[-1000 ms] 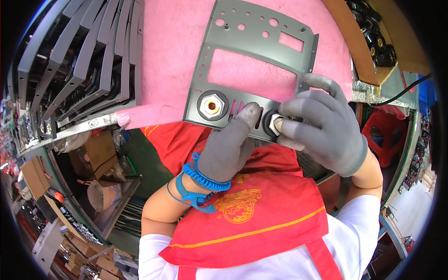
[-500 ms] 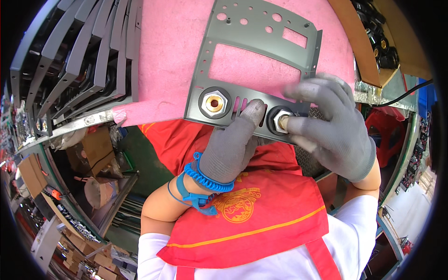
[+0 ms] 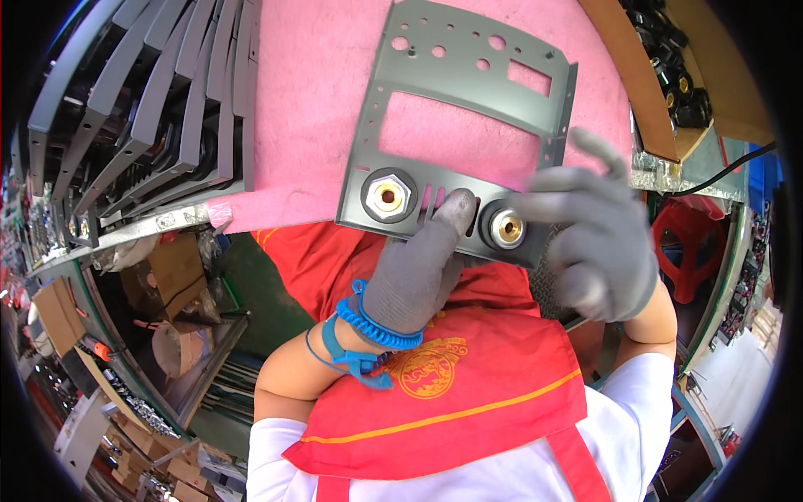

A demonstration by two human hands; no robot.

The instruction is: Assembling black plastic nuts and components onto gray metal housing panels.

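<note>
A grey metal panel [image 3: 452, 77] with round holes, slots and a large rectangular window is tilted over the pink work surface. My left hand [image 3: 414, 272], in a grey glove, grips its near edge, thumb on the front and fingers hidden underneath. Left of that thumb, a brass-centred fitting with a hex nut [image 3: 389, 198] sits in the panel. On the right is a second brass-centred fitting [image 3: 507, 228] with a round metal face and black ring. Beside it is my gloved right hand [image 3: 598, 238], blurred, fingers apart, one fingertip close to the ring; nothing shows in its grasp.
Several grey panels [image 3: 155, 117] stand in a row at the left on the pink surface [image 3: 309, 109]. A cardboard box [image 3: 644, 109] of black and brass parts is at the right. A blue coiled cord [image 3: 372, 322] circles my left wrist.
My right hand has come off the right fitting and moved slightly right, its fingers spreading. That fitting now shows a round metal face instead of a hex nut. The panel has shifted slightly.
</note>
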